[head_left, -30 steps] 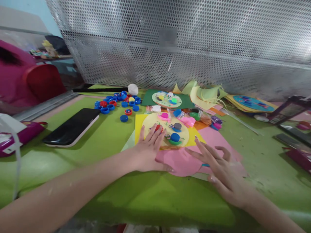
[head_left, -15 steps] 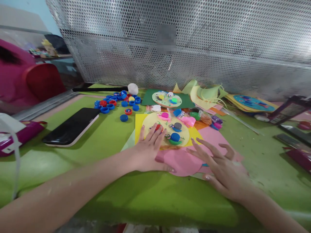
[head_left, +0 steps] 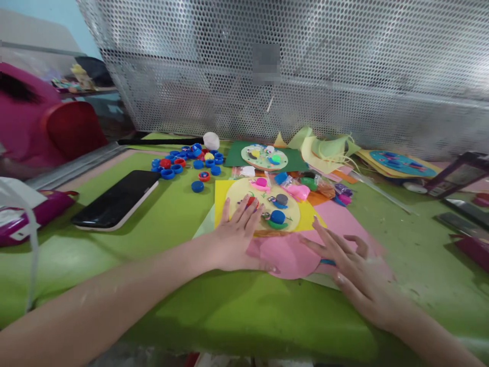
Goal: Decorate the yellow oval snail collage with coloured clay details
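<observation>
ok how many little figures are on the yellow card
4 in view: pink figure at the top, grey figure on the right, blue-and-green figure below that, red figure partly behind the left hand. More may be hidden under it.

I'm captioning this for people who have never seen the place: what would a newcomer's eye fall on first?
Probably the bright yellow sheet mid-table, whose pale disc bears small colourful figures, with the left hand spread over its near left part. Next, perhaps, the cluster of mostly blue caps farther back to the left, and the large black phone lying nearer on that side.
</observation>
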`<state>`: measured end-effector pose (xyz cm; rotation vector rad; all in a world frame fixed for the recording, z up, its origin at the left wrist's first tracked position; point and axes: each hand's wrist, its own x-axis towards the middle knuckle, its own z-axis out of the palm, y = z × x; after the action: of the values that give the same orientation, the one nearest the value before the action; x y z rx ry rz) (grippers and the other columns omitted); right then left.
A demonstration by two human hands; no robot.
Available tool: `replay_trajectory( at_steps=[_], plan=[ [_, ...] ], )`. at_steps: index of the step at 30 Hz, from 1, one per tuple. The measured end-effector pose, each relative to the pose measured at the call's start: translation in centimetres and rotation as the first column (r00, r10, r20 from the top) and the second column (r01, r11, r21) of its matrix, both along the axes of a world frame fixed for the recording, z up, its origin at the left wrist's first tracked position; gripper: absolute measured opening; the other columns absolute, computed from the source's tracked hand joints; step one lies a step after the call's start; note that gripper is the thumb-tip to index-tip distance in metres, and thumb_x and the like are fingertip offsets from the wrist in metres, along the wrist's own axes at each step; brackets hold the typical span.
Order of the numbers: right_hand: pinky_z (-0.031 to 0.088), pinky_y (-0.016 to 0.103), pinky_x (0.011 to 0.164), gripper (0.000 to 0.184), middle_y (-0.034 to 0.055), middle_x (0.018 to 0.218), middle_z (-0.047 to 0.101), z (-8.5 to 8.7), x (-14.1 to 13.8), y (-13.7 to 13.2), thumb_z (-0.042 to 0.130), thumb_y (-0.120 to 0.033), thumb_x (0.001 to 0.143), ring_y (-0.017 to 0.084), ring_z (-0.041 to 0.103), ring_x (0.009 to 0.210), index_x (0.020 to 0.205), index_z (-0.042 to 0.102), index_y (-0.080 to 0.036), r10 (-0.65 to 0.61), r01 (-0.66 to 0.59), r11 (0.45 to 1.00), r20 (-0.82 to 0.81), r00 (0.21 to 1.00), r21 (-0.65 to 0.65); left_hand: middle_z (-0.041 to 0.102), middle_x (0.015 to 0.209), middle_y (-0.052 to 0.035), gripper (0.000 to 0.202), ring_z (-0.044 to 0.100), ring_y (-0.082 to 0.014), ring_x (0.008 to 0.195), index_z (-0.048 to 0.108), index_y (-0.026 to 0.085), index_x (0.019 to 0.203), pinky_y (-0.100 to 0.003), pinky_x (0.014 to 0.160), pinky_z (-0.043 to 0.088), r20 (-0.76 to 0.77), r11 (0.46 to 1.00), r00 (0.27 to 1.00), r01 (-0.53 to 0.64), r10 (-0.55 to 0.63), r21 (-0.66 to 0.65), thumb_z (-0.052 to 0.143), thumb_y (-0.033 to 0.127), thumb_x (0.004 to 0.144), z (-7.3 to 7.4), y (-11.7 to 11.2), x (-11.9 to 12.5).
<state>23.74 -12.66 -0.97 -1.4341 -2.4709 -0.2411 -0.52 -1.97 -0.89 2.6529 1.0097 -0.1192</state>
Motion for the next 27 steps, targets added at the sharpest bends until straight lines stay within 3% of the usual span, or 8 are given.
replay_trajectory(
  at_steps=[7,12,18,23,27],
  plan=[
    [0.034,0.047,0.085,0.062,0.0137,0.138,0.036,-0.3,-0.9,0.8,0.016,-0.042,0.092,0.030,0.036,0.123,0.140,-0.015,-0.019,0.060,-0.058,0.997,0.036,0.998,-0.056,-0.012,0.145,-0.0121,0.111,-0.019,-0.0317,0.131,-0.008,0.009,0.140,-0.055,0.099,-0.019,-0.016,1.000,1.000,-0.009,0.010,0.019,0.023,0.084,0.064,0.1,0.0,0.1],
    [0.031,0.051,0.086,0.064,0.0159,0.136,0.038,-0.7,-0.7,1.1,0.016,-0.046,0.091,0.031,0.034,0.124,0.140,-0.014,-0.015,0.064,-0.058,0.995,0.077,0.995,-0.079,-0.013,0.145,-0.0128,0.110,-0.019,-0.0336,0.130,-0.004,0.006,0.140,-0.055,0.100,-0.018,-0.002,1.000,1.000,-0.011,0.011,0.025,0.024,0.083,0.066,0.1,-0.1,0.0],
    [0.033,0.047,0.086,0.060,0.0111,0.126,0.052,0.2,-0.2,0.6,0.012,-0.046,0.092,0.028,0.035,0.122,0.141,-0.006,-0.017,-0.014,0.012,0.999,-0.071,0.997,-0.041,-0.016,0.144,-0.0114,0.114,-0.021,-0.0330,0.130,-0.008,0.007,0.139,-0.056,0.097,-0.021,-0.004,1.000,1.000,0.008,-0.008,-0.004,0.024,0.085,0.062,0.2,-0.1,0.1],
    [0.031,0.049,0.085,0.064,0.0168,0.130,0.046,-0.4,-0.6,0.9,0.012,-0.049,0.091,0.031,0.033,0.123,0.141,-0.007,-0.014,0.075,-0.071,0.996,0.072,0.995,-0.062,-0.015,0.145,-0.0114,0.111,-0.021,-0.0325,0.130,-0.009,0.007,0.139,-0.057,0.097,-0.020,-0.029,1.000,1.000,-0.004,0.004,-0.007,0.024,0.083,0.065,0.3,-0.1,0.1],
    [0.024,0.051,0.085,0.067,0.0159,0.120,0.055,-0.7,-0.4,0.8,0.014,-0.053,0.090,0.032,0.036,0.120,0.141,-0.003,-0.013,0.032,-0.028,0.999,0.105,0.994,-0.036,-0.015,0.145,-0.0112,0.110,-0.022,-0.0323,0.130,-0.010,0.007,0.139,-0.057,0.098,-0.019,-0.023,1.000,1.000,0.005,-0.005,-0.005,0.024,0.082,0.066,0.2,0.0,0.1]
  ],
)
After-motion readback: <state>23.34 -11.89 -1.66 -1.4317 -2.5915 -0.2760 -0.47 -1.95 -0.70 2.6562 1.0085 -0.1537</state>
